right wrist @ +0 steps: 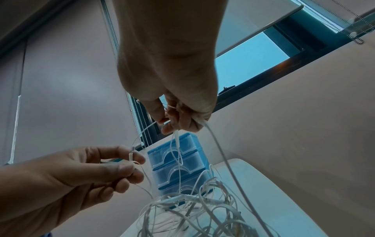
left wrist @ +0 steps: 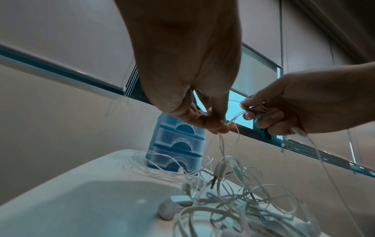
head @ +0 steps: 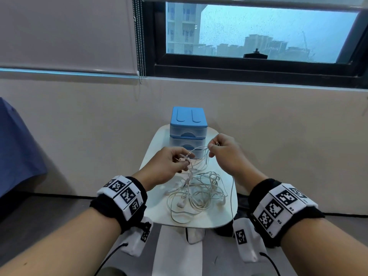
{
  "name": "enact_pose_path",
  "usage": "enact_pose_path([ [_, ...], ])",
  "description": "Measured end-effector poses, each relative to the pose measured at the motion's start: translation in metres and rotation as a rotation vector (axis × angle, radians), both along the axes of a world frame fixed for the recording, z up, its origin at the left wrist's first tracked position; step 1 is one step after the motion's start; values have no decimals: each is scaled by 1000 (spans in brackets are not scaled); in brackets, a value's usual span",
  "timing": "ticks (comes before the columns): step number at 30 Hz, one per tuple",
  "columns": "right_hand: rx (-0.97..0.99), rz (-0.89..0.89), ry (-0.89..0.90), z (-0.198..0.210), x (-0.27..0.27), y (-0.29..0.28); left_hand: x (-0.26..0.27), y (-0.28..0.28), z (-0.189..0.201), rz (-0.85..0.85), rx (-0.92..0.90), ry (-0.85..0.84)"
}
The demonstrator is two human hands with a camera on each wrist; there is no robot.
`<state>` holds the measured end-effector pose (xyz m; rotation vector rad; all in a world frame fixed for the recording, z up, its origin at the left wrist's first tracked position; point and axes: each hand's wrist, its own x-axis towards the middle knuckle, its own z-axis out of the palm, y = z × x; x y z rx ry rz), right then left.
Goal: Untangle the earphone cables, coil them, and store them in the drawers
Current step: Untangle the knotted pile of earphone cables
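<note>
Head view showed my left hand (head: 166, 166) and right hand (head: 224, 151) raised in front of the blue drawers (head: 188, 132), each pinching strands of the white earphone cables (head: 196, 193). A short span ran between the two pinches, roughly level, left to right. The tangle hung below both sets of fingertips and pooled on the white table (head: 227, 220) on my side of the drawers, one strand trailing from my right hand over the table's edge. I judged the tangle slightly nearer my left hand. All three drawers looked closed.
</note>
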<state>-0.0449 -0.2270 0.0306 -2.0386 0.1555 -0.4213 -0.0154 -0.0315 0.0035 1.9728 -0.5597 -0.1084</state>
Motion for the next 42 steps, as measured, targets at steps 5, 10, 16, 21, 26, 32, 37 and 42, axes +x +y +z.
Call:
enact_pose_path([
  [5, -20, 10, -33, 5, -5, 0, 2, 0, 1, 58, -20, -90],
  [10, -49, 46, -36, 6, -7, 2, 4, 1, 3, 128, 5, -205],
  [16, -47, 49, -42, 9, -11, -1, 4, 9, 6, 68, -15, -178],
  [21, -50, 72, -42, 7, -18, 3, 1, 10, 9, 122, 78, -323],
  [26, -120, 109, -79, 17, -21, 7, 1, 17, 17, -22, 168, -151],
  [32, -224, 274, -120, 43, -23, 20, -9, 21, 47, -88, 157, -89],
  [37, -353, 467, -123, 63, -40, 35, -14, 4, 62, -221, 70, -78],
  [42, -428, 382, -208, 79, -44, 16, -6, 14, 69, -152, 37, -53],
])
